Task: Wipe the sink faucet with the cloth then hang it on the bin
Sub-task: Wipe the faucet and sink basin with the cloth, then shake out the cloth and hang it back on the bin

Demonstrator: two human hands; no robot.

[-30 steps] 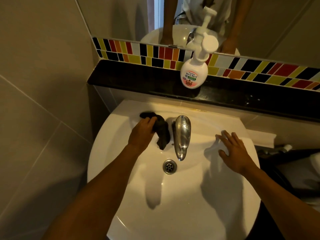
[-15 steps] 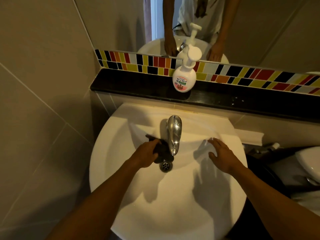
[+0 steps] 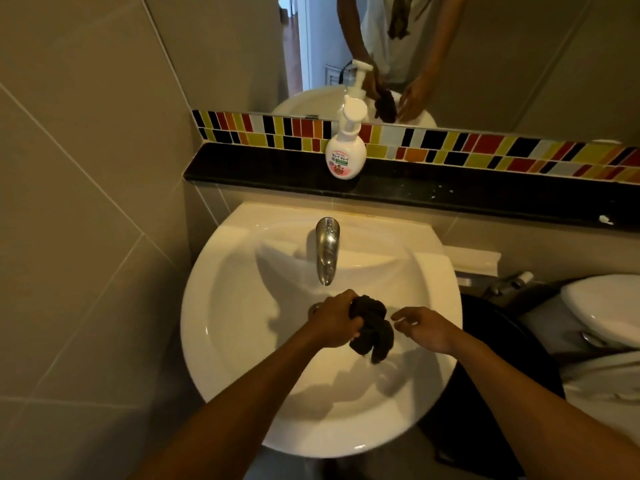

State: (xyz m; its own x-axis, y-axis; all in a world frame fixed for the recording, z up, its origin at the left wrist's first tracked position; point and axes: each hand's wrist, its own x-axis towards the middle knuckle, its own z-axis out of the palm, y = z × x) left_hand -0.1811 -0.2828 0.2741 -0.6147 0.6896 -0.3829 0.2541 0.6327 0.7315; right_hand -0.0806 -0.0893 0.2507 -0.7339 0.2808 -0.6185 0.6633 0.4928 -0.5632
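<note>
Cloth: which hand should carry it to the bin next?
Probably the right hand: it is free, open beside the cloth, and nearer the dark bin on the sink's right. The left hand grips the cloth now, so a handover is needed.

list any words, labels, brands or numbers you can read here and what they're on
Soap pump bottle on the black ledge: it has a printed label with a line of red characters, a green band and a small picture, but all of it is too small and blurred to read.
Faucet, sink, dark cloth, mosaic tiles: no text visible.
Nothing else in view carries readable writing.
</note>
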